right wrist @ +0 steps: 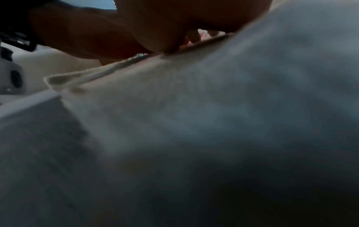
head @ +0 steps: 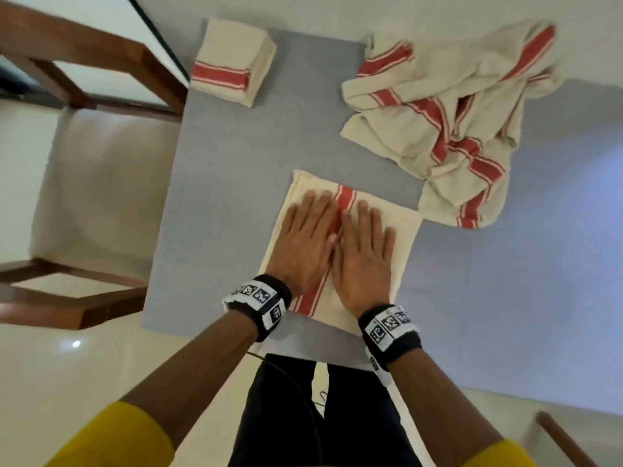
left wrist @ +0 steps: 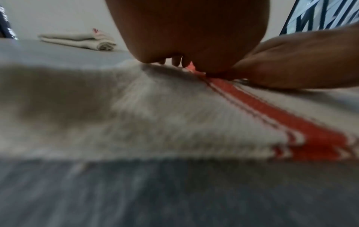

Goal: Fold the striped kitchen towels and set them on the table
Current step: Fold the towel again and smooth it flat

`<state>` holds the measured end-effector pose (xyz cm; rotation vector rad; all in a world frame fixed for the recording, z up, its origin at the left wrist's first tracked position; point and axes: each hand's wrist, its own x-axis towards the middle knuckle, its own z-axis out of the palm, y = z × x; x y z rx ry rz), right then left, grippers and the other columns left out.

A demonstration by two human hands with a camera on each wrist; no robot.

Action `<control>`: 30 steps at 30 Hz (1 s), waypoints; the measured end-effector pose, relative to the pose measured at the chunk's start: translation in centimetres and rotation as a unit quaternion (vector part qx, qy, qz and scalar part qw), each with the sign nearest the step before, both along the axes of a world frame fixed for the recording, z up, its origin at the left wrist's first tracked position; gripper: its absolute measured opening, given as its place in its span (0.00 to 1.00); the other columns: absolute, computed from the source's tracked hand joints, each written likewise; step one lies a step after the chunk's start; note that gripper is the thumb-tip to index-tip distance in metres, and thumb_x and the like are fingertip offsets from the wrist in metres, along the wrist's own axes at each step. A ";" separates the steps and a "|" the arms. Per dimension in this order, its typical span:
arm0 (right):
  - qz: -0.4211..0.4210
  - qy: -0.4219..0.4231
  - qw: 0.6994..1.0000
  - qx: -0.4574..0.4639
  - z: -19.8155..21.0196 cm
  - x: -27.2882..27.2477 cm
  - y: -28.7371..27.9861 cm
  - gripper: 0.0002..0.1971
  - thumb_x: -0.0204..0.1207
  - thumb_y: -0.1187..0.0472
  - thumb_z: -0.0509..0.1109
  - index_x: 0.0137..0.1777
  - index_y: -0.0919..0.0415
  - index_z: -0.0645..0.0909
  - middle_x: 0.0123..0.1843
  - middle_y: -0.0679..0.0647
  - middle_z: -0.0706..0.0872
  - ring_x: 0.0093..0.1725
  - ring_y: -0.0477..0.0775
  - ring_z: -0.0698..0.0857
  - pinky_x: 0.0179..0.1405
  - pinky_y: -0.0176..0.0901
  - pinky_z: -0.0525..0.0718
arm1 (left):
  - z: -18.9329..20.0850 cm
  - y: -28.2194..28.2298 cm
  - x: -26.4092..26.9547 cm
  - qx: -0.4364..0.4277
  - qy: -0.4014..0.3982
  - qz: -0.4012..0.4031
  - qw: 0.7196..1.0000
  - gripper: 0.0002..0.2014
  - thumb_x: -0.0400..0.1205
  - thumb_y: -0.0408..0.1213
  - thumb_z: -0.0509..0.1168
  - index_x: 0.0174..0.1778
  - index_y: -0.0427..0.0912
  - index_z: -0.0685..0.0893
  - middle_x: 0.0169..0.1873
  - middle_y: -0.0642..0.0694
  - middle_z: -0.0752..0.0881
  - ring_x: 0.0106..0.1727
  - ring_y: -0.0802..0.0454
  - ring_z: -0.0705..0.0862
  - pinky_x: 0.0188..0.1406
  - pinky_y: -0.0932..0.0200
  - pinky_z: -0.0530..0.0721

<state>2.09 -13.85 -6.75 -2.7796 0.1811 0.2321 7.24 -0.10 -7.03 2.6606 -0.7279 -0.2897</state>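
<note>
A folded cream towel with a red stripe [head: 401, 227] lies flat on the grey table [head: 229, 170] in front of me. My left hand [head: 305, 241] and right hand [head: 362, 254] press on it side by side, palms down and fingers straight, on either side of the stripe. In the left wrist view the same towel [left wrist: 174, 113] spreads under my left hand [left wrist: 186, 33]. In the right wrist view the towel [right wrist: 213, 98] fills the frame below my right hand [right wrist: 194, 20]. A finished folded stack [head: 232, 62] sits at the far left. A crumpled heap of striped towels [head: 448, 116] lies at the far right.
A wooden chair with a cream seat [head: 101, 187] stands close against the table's left edge. The folded stack [left wrist: 81, 40] shows far left in the left wrist view. The table's near edge runs just below my wrists, with pale floor [head: 84, 372] beyond it.
</note>
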 end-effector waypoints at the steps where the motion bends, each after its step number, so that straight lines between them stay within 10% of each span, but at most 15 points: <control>1: 0.010 0.000 1.000 -0.009 0.1 -0.2 -0.6 0.32 0.91 0.47 0.53 0.92 0.56 0.54 0.94 0.58 0.49 0.93 0.63 0.46 0.89 0.74 0.48 | -0.3 0.4 0.0 0.012 -0.009 -0.009 1.000 0.30 0.93 0.44 0.50 0.91 0.38 0.57 0.91 0.40 0.55 0.92 0.40 0.50 0.88 0.33 0.56; 9: -0.083 0.030 0.995 -0.038 -0.1 -0.3 -8.0 0.41 0.90 0.36 0.50 0.93 0.57 0.41 0.94 0.51 0.37 0.92 0.61 0.35 0.87 0.79 0.44 | -0.6 1.8 0.9 0.058 -0.007 0.001 0.998 0.35 0.92 0.56 0.48 0.92 0.42 0.52 0.92 0.44 0.49 0.93 0.45 0.45 0.89 0.29 0.48; 17: -0.110 0.005 0.994 -0.010 0.8 -3.0 2.2 0.34 0.90 0.51 0.49 0.92 0.63 0.47 0.94 0.60 0.42 0.92 0.66 0.40 0.87 0.79 0.48 | 0.3 1.5 -3.6 0.024 0.026 -0.052 0.998 0.32 0.92 0.43 0.52 0.92 0.39 0.50 0.92 0.43 0.46 0.93 0.44 0.44 0.88 0.28 0.50; 30: -0.223 0.034 0.973 -0.057 -0.2 -7.3 -2.3 0.43 0.86 0.33 0.48 0.93 0.59 0.47 0.94 0.55 0.46 0.93 0.59 0.44 0.89 0.73 0.50 | -0.6 6.3 -1.1 0.056 0.024 -0.049 0.997 0.38 0.91 0.55 0.54 0.92 0.41 0.49 0.92 0.45 0.46 0.93 0.44 0.43 0.89 0.27 0.44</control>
